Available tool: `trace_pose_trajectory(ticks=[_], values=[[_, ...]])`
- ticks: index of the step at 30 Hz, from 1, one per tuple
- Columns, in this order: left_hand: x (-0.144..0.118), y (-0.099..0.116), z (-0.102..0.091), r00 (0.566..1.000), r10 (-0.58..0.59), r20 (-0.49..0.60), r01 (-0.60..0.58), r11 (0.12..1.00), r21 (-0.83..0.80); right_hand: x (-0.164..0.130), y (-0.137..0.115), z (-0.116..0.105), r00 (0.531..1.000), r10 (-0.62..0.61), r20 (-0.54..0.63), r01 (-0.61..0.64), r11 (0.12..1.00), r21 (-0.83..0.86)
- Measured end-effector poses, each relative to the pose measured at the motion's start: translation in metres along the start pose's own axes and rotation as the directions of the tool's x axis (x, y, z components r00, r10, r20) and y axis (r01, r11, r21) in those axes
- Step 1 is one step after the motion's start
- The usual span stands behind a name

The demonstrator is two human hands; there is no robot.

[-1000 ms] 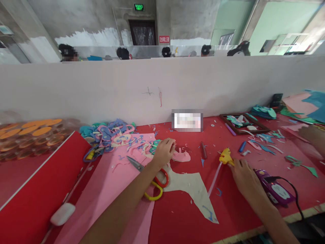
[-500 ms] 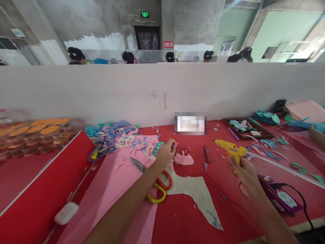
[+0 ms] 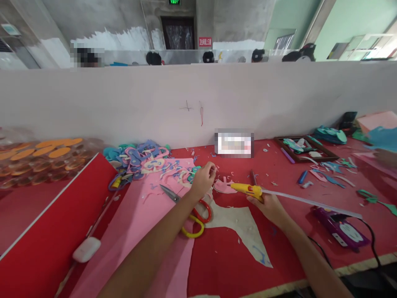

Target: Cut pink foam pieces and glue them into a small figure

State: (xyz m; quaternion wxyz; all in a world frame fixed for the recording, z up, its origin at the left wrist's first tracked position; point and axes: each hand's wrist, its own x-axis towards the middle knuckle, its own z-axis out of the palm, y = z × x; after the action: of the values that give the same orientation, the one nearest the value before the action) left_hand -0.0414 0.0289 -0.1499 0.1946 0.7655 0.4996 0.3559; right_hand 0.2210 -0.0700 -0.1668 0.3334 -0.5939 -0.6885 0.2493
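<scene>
In my right hand (image 3: 269, 207) is a yellow hot glue gun (image 3: 248, 189), its nozzle pointing left over a small pink foam piece (image 3: 223, 186). A long clear glue stick (image 3: 310, 201) sticks out of the gun's back. My left hand (image 3: 204, 178) hovers just left of the pink piece with fingers pinched; whatever they hold is too small or hidden to make out. Scissors (image 3: 177, 199) with a red and a yellow handle lie beneath my left forearm. A cream cut sheet (image 3: 232, 221) lies between my arms, on the red table beside a pink sheet (image 3: 149, 231).
Colourful foam pieces (image 3: 145, 157) are heaped at the back left, near stacked orange-topped containers (image 3: 46, 153). At the right are a framed tray (image 3: 322, 155), a purple device (image 3: 341, 229) with a cable and foam scraps. Another person's hand (image 3: 386, 159) shows at the right edge.
My right hand has brought the glue gun left, from open table to the pink foam piece. My left hand stays pinched in nearly the same place. The view has tilted down slightly.
</scene>
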Motion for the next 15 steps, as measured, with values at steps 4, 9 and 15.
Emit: trace_pose_trajectory(ticks=[4,9,15], values=[[0.0003,0.0003,0.0007,1.000,0.018,-0.003,-0.018,1.000,0.023,-0.0053,0.0003,0.0003,0.993,-0.095,0.073,0.101,0.992,-0.079],[-0.0003,0.0041,0.0003,0.994,0.092,0.066,-0.088,0.994,-0.063,-0.0070,-0.0009,0.0008,0.980,-0.157,0.119,0.179,0.962,-0.206],[-0.0016,0.0066,0.0011,0.954,0.199,0.226,-0.163,0.972,-0.167,-0.0072,0.0008,0.0022,0.975,-0.180,0.128,0.209,0.940,-0.270]])
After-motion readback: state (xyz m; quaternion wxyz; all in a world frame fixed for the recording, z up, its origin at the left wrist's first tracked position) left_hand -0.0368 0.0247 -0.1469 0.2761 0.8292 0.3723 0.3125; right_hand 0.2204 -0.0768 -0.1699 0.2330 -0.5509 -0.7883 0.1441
